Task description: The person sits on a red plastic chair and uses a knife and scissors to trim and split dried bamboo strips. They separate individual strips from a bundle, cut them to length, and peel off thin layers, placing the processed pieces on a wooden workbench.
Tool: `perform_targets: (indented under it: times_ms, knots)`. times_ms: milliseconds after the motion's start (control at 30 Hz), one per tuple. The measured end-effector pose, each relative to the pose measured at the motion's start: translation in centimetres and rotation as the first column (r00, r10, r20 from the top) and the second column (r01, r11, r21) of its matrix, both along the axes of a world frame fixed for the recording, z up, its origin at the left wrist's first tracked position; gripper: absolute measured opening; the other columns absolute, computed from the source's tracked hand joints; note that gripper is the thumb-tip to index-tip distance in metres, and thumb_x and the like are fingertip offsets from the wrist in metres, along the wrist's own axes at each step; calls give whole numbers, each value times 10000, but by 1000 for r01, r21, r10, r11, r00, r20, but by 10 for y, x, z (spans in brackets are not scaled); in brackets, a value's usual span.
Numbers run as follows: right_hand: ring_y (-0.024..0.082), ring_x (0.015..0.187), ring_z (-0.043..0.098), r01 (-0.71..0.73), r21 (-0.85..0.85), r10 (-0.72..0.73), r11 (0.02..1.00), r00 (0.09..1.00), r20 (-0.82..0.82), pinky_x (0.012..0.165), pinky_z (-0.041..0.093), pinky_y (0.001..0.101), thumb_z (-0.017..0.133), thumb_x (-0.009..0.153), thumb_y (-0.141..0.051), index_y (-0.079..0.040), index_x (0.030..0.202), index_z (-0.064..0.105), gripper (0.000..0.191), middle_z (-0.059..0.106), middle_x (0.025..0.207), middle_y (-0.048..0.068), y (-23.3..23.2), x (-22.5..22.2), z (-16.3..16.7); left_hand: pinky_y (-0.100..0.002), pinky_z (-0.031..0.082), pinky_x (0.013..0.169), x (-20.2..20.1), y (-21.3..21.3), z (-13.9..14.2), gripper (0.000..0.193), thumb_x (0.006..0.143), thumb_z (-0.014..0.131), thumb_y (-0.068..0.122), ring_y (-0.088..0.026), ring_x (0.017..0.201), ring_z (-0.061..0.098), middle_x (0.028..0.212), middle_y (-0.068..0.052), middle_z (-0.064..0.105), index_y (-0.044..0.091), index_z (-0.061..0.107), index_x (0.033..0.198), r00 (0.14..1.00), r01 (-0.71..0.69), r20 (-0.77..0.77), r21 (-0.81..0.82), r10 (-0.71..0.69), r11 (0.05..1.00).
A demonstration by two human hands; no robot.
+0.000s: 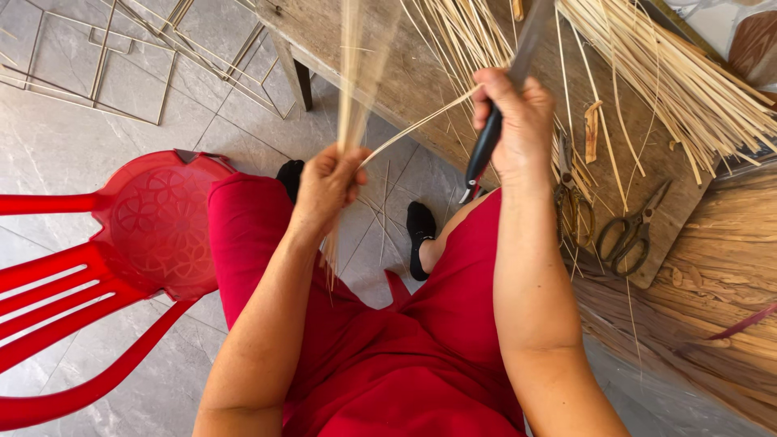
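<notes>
Bamboo strips [354, 89] in left hand [328, 182], knife [488, 137] right [518, 121]

Red plastic chair [121, 251] on grey tiles; scissors [635, 231] on wooden bench [388, 73]

No packages, labels, signs or screens in view; nothing printed or boxed from 12 through 6 o'clock or back round; frame holds only loose, unmarked materials and tools; no display anywhere.
</notes>
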State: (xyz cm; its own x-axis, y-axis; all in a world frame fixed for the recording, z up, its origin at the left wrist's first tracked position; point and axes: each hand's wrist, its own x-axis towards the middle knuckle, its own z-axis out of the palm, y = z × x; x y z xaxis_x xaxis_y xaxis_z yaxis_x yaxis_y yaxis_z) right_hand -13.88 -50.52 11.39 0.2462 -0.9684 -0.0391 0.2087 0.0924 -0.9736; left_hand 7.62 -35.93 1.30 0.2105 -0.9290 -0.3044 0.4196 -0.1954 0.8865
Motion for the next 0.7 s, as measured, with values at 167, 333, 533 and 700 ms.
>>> perform_targets:
  times_ms: [167, 333, 533, 700]
  knots:
    - [112, 605, 634, -6, 26, 4, 1000, 998, 68, 523, 530, 233, 793, 953, -209, -24, 932, 728, 197, 705, 806, 79, 4, -31, 10, -186, 438, 532, 21, 6, -3, 205, 1106, 576, 234, -15, 627, 548, 809, 28, 664, 63, 680, 1149, 950, -298, 56, -142, 308, 944]
    - [102, 588, 630, -136, 34, 138, 990, 989, -61, 513, 521, 216, 791, 946, -182, -27, 944, 748, 160, 710, 791, 74, 16, -21, 6, -187, 287, 448, 1, 5, 15, 229, 1018, 684, 241, -4, 512, 378, 816, -2, 723, 45, 724, 1129, 989, -138, 42, -90, 142, 986]
    - [82, 589, 624, -204, 2, 201, 979, 964, -176, 505, 496, 208, 790, 943, -203, -25, 957, 759, 181, 708, 776, 59, 24, 8, -5, -176, 277, 427, -27, -3, 32, 275, 921, 728, 243, 9, 481, 373, 835, -4, 773, 82, 721, 1144, 970, 165, -164, -81, -177, 983]
    - [76, 608, 626, -200, -28, 193, 979, 966, -175, 524, 493, 201, 767, 974, -243, -37, 991, 758, 208, 711, 789, 48, 22, 15, -12, -184, 276, 419, -25, -7, 28, 173, 969, 734, 185, -7, 479, 406, 733, -27, 711, 59, 729, 1087, 952, 195, -215, -125, -218, 973]
